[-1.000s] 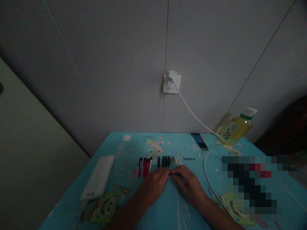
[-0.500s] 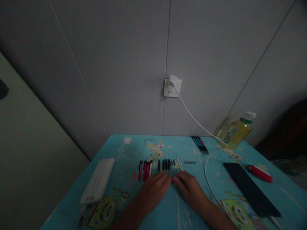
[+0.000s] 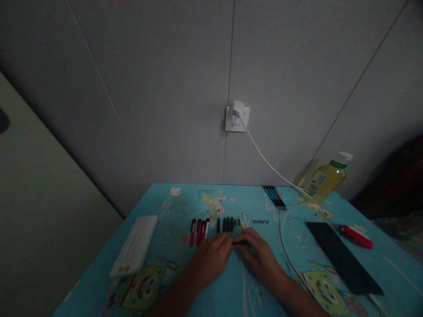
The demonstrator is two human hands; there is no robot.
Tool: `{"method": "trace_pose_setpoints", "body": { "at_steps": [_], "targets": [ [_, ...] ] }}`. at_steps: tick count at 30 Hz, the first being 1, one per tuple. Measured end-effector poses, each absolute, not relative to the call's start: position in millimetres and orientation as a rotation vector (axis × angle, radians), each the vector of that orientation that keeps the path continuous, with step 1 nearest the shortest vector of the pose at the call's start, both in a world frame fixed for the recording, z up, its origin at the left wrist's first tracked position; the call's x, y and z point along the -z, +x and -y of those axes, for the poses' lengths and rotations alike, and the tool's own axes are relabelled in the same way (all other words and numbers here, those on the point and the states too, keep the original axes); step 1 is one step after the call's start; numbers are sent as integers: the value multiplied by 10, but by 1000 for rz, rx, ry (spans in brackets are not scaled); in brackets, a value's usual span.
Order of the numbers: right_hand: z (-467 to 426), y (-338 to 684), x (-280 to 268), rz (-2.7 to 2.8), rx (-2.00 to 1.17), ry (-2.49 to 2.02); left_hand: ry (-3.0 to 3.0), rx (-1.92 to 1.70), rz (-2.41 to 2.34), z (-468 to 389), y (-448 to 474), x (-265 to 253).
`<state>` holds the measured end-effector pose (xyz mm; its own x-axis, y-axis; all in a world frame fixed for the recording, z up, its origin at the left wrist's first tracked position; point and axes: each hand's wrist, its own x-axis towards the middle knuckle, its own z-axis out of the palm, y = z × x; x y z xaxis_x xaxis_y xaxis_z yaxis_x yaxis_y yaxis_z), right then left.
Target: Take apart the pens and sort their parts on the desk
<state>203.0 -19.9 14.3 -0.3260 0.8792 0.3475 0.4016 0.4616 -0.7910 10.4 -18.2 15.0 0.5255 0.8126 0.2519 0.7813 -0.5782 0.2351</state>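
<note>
My left hand (image 3: 211, 257) and my right hand (image 3: 259, 255) meet over the middle of the table, both closed on a small dark pen part (image 3: 242, 242). Its left end disappears inside the left fingers; the right thumb and fingers pinch the other end. Just beyond the left hand lie several red, black and white pen barrels (image 3: 198, 232) side by side. Several short black pen grips (image 3: 228, 224) form a row beside them, with tiny pen tips (image 3: 236, 222) to their right. Thin white refills (image 3: 246, 220) lie past the right hand, near a line of small springs (image 3: 260, 221).
Several pens (image 3: 274, 198) lie at the back. A yellow bottle (image 3: 325, 178) stands back right, near a white cable (image 3: 282, 229) from the wall socket (image 3: 237, 119). A dark slab (image 3: 343, 257) and red object (image 3: 356, 237) lie right; a white power bank (image 3: 135, 246) lies left.
My right hand has shifted slightly and its fingers have lifted and spread around the dark pen part, which shows more between the hands now. The left hand stays nearly in place.
</note>
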Motion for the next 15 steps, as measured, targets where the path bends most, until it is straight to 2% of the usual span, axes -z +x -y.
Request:
{"method": "trace_pose_setpoints", "body": {
  "at_steps": [8,15],
  "targets": [
    [198,2036,-206,1847,-862,-1188,2621,-617,-1390,174,77,-176],
    [135,2140,-260,1671,-831,-1310,2552,-567,-1527,85,10,-226]
  ]
}}
